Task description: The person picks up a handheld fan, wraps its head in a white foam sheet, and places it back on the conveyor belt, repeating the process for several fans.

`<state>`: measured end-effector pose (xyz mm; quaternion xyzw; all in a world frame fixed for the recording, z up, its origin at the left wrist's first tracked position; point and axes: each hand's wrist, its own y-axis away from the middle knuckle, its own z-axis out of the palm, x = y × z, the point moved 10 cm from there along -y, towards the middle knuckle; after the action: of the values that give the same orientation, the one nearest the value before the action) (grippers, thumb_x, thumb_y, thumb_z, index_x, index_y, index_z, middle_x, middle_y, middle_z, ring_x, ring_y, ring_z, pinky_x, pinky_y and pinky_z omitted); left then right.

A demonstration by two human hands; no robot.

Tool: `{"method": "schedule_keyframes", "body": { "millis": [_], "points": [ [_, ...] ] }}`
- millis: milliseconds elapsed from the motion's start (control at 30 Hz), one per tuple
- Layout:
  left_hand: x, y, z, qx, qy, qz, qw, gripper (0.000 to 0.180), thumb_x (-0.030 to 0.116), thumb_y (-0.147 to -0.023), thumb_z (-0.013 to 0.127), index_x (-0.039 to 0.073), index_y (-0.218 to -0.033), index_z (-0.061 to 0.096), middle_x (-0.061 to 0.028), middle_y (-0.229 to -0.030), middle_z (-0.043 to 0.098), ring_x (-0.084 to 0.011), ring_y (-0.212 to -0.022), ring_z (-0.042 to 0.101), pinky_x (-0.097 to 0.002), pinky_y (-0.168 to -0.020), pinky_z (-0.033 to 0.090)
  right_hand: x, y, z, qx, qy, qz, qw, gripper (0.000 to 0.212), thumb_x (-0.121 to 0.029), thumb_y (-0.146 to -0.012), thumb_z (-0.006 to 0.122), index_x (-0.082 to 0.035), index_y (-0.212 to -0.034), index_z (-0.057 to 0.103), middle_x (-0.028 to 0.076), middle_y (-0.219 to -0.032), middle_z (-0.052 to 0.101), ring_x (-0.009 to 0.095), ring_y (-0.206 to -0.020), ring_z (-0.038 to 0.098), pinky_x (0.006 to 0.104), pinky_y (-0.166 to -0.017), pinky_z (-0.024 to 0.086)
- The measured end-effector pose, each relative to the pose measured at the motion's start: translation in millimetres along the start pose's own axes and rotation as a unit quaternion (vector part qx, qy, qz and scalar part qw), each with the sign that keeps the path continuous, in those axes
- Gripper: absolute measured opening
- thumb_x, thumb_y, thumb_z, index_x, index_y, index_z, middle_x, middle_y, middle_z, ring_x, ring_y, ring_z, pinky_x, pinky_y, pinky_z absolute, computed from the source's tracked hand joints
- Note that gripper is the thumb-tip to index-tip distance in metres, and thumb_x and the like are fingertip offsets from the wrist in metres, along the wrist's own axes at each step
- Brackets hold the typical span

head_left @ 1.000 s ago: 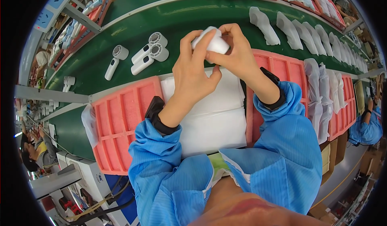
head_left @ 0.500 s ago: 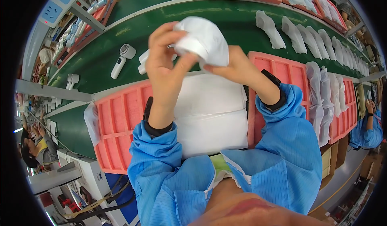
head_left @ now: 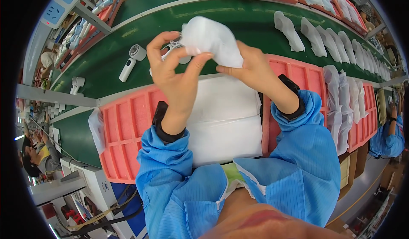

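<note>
A white, thin pouch-like bag (head_left: pixel 211 38) is held up in front of me, over the green belt. My left hand (head_left: pixel 174 70) pinches its left edge between thumb and index finger, the other fingers curled apart. At the bag's lower right side, my right hand (head_left: pixel 253 66) grips it, thumb in front and fingers behind. The bag looks puffed out; what is inside, if anything, cannot be made out. White device parts (head_left: pixel 184 59) show partly behind my left hand. Below my hands lie flat stacked white sheets or bags (head_left: pixel 223 111).
White handheld fans (head_left: pixel 127 69) lie on the green belt (head_left: pixel 170 19) at left. Wrapped pieces (head_left: pixel 289 31) line its right side. Pink compartment trays (head_left: pixel 128 132) flank the stack, wrapped pieces (head_left: pixel 332 102) lying on the right one. A co-worker's blue sleeve (head_left: pixel 390 136) shows far right.
The bag has turned and tilted between my hands, and my left fingers have shifted from around it to a pinch at its edge. Pieces on the belt have moved slightly to the right.
</note>
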<state>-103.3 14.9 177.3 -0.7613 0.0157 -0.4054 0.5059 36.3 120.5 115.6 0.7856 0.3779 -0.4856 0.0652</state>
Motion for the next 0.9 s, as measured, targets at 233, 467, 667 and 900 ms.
{"method": "schedule_keyframes", "body": {
  "millis": [233, 467, 667, 900],
  "points": [
    [-37, 1, -2, 0.044, 0.13, -0.128, 0.982, 0.018, 0.011, -0.069, 0.082, 0.004, -0.077, 0.068, -0.0032, -0.096, 0.056, -0.0124, -0.076, 0.052, -0.0235, -0.064, 0.04, 13, -1, 9, -0.117, -0.213, 0.094, 0.965, 0.042, -0.023, -0.08, 0.074, -0.003, -0.113, 0.06, 0.005, -0.095, 0.064, 0.012, -0.084, 0.057, 0.0273, -0.073, 0.047],
    [-69, 15, 39, -0.085, 0.064, -0.129, 0.986, 0.015, 0.013, -0.071, 0.08, 0.005, -0.075, 0.068, -0.0021, -0.087, 0.059, -0.0104, -0.066, 0.051, -0.0216, -0.058, 0.04, 95, -30, -63, -0.014, -0.045, 0.149, 0.988, 0.04, -0.031, -0.08, 0.073, -0.003, -0.106, 0.061, 0.007, -0.091, 0.065, 0.013, -0.081, 0.06, 0.028, -0.071, 0.048],
    [-34, 116, 142, -0.422, -0.034, -0.076, 0.903, 0.03, 0.03, -0.069, 0.08, 0.009, -0.083, 0.064, -0.0084, -0.088, 0.059, -0.0253, -0.076, 0.061, -0.0366, -0.065, 0.048, 217, -29, -144, 0.155, 0.432, 0.233, 0.857, 0.05, -0.025, -0.08, 0.067, -0.004, -0.123, 0.05, 0.021, -0.108, 0.062, 0.035, -0.1, 0.061, 0.0428, -0.086, 0.049],
    [-38, 151, 156, -0.481, -0.082, -0.018, 0.873, 0.035, 0.03, -0.068, 0.079, 0.009, -0.09, 0.063, -0.0124, -0.095, 0.058, -0.0305, -0.081, 0.062, -0.0402, -0.07, 0.05, 88, -58, -26, 0.09, 0.266, -0.063, 0.958, 0.061, -0.021, -0.074, 0.073, -0.004, -0.128, 0.05, 0.019, -0.128, 0.052, 0.035, -0.116, 0.053, 0.0393, -0.098, 0.044]
  ]
}}
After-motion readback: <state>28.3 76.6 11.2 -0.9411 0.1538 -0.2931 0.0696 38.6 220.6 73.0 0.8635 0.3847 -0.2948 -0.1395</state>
